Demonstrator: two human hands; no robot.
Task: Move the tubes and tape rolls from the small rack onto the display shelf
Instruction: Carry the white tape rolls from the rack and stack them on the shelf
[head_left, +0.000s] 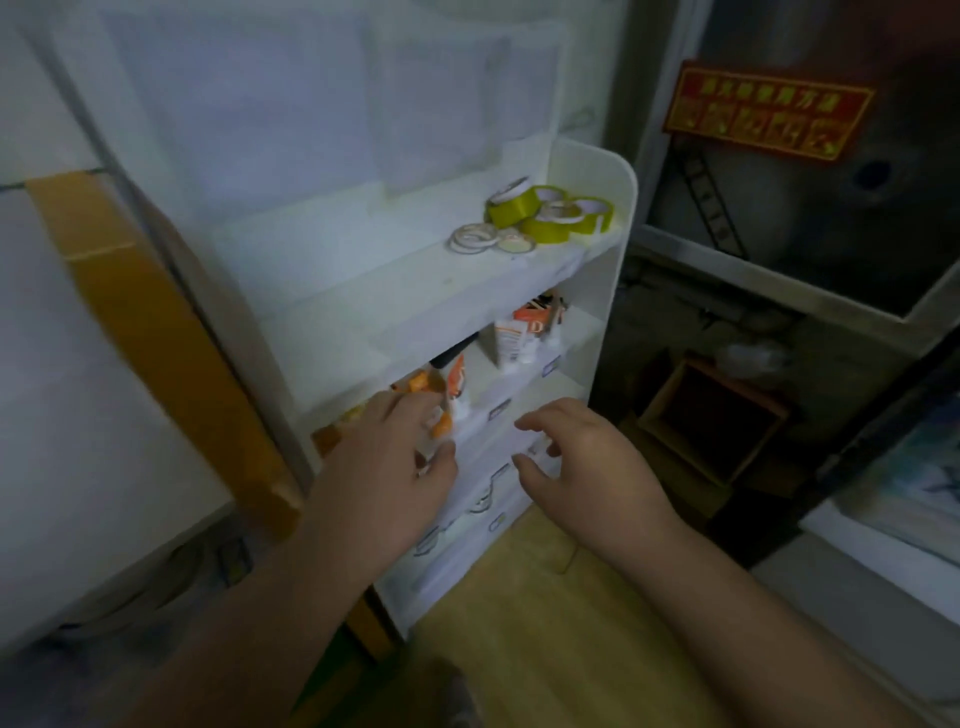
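Much of the job looks done, judging from how the white display shelf (597, 171) stands. Its top tier carries a cluster of yellow-green tape rolls (550, 210) with a few flat white tape rolls (491, 240) just in front of them, and the tier below holds upright white-and-orange tubes (514, 338) near the right side. The small rack itself I cannot make out from here, so how much is left on it is hard to say.

On the left, the left hand (395, 457) is at the third tier, its fingers curled round an orange-and-white tube (436, 421) that it seems to be setting down beside another tube (456, 384) already standing there. The two tubes are touching or nearly so; the blur hides which.

To the right, the right hand (582, 457) hovers in front of the lower tiers with fingers spread and loosely bent, holding nothing. It is near the shelf front, apart from the tubes, and well below the tape rolls.
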